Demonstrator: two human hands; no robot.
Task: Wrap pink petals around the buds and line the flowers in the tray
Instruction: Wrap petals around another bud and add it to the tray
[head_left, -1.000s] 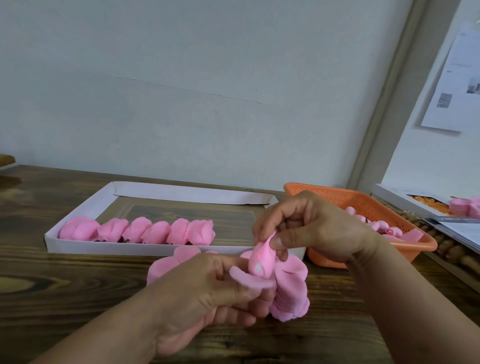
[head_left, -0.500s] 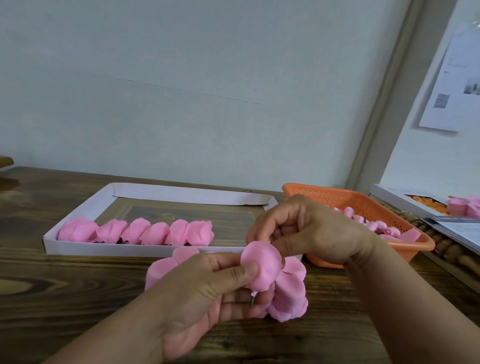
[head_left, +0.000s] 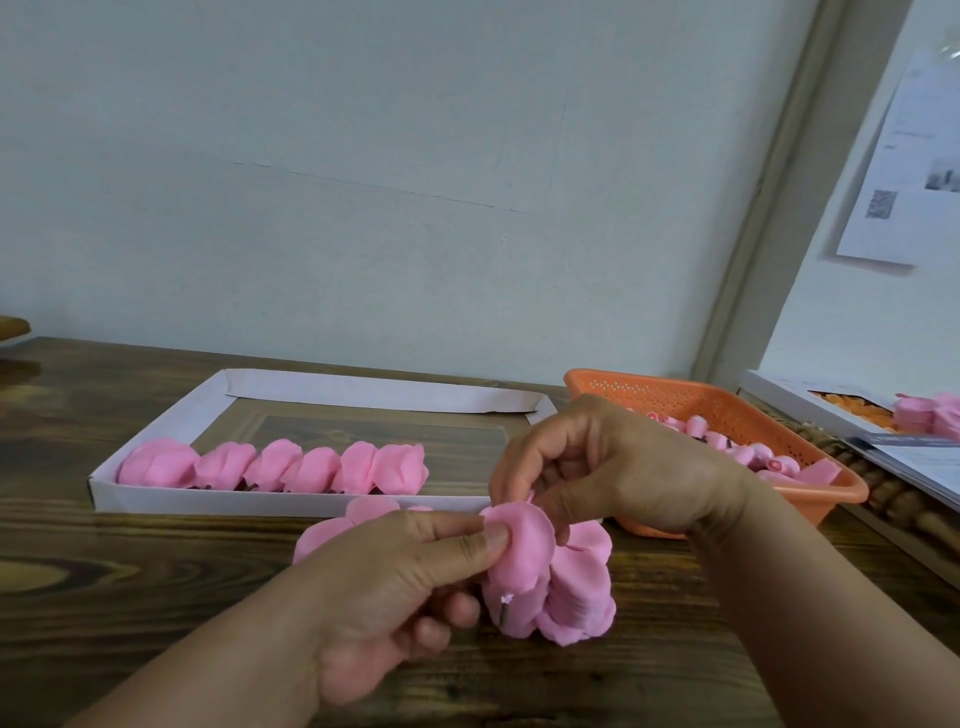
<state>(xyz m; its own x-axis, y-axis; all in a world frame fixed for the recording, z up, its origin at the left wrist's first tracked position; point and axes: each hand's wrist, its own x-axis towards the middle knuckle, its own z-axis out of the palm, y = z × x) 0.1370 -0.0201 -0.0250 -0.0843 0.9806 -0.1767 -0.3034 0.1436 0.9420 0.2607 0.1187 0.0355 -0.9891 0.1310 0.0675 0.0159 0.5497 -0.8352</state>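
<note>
Over the wooden counter, the left hand pinches a pink petal between thumb and forefinger against a bud whose short stem pokes out below. The right hand curls its fingers onto the petal's top edge. A stack of loose petals lies just behind. Six finished flowers line the white tray; an orange basket holds buds.

My left hand reaches in from the lower left, thumb pressed flat against the forefinger in a pinch, other fingers curled beneath. My right hand arches above it, fingertips bent down, forearm running off lower right.
</note>
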